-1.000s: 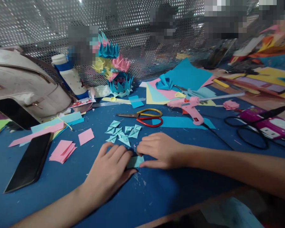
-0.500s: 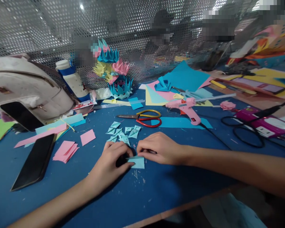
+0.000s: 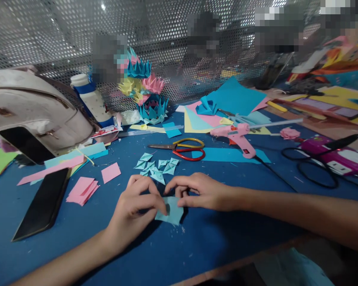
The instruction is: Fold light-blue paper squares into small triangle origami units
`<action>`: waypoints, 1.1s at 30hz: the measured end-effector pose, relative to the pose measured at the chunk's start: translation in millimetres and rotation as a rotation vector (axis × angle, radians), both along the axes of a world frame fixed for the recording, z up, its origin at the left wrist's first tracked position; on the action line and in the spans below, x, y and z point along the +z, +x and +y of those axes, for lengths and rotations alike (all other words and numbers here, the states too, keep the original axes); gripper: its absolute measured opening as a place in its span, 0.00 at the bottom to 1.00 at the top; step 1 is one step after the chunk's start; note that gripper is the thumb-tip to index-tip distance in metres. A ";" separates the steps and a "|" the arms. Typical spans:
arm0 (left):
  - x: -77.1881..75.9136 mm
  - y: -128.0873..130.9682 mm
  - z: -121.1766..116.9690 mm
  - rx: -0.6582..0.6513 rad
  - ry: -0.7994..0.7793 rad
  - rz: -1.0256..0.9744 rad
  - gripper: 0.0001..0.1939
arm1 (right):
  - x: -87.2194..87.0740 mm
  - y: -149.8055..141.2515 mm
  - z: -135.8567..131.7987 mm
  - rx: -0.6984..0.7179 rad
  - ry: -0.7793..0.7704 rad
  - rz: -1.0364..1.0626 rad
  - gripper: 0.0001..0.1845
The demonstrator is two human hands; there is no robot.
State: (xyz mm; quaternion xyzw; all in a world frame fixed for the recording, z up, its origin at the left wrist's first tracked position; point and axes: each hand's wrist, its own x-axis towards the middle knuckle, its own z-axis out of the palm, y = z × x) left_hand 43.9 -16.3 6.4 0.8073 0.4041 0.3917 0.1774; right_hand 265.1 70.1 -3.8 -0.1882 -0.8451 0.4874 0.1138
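A small light blue paper square (image 3: 173, 211), opened out and slightly bent, is held between my hands just above the blue table. My left hand (image 3: 137, 206) grips its left side, the index finger pressing on the face and the thumb mostly hidden behind that finger. At the upper right edge, my right hand (image 3: 201, 191) has the sheet between thumb and curled fingers. Right behind my fingertips lies a cluster of folded light blue paper pieces (image 3: 156, 167). Scissors (image 3: 179, 149) with one yellow and one red handle rest farther back.
A pink glue gun (image 3: 237, 137) lies right of the scissors, its cord running rightward. Left are a black phone (image 3: 43, 204) and pink paper squares (image 3: 82, 190). Behind stand a white bottle (image 3: 91, 99), a pale backpack (image 3: 32, 107) and a folded-paper tower (image 3: 152, 107).
The light blue paper was folded in a narrow rectangle and now lies opened into a square. My left index finger has moved onto it, and my right thumb has shifted to its right edge.
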 end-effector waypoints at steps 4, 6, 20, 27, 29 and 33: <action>-1.9 5.2 -0.6 0.001 -0.028 -0.040 0.19 | 0.1 -2.9 -1.7 -0.053 0.008 -0.028 0.13; -3.8 6.2 1.2 0.009 -0.052 -0.077 0.18 | 0.0 -3.4 -1.7 -0.054 -0.058 0.001 0.13; -8.9 8.0 1.3 0.001 -0.252 -0.137 0.07 | -0.4 0.7 -4.0 -0.015 0.257 0.024 0.16; -13.8 9.7 1.2 -0.008 -0.295 -0.101 0.06 | -1.6 0.8 -5.3 -0.085 0.229 -0.047 0.14; -14.9 8.2 1.4 -0.018 -0.296 -0.079 0.08 | -1.2 0.2 -6.0 -0.105 0.284 -0.076 0.14; -18.0 1.7 0.2 -0.066 -0.193 0.053 0.09 | -1.8 -1.1 -6.4 -0.104 0.441 -0.099 0.14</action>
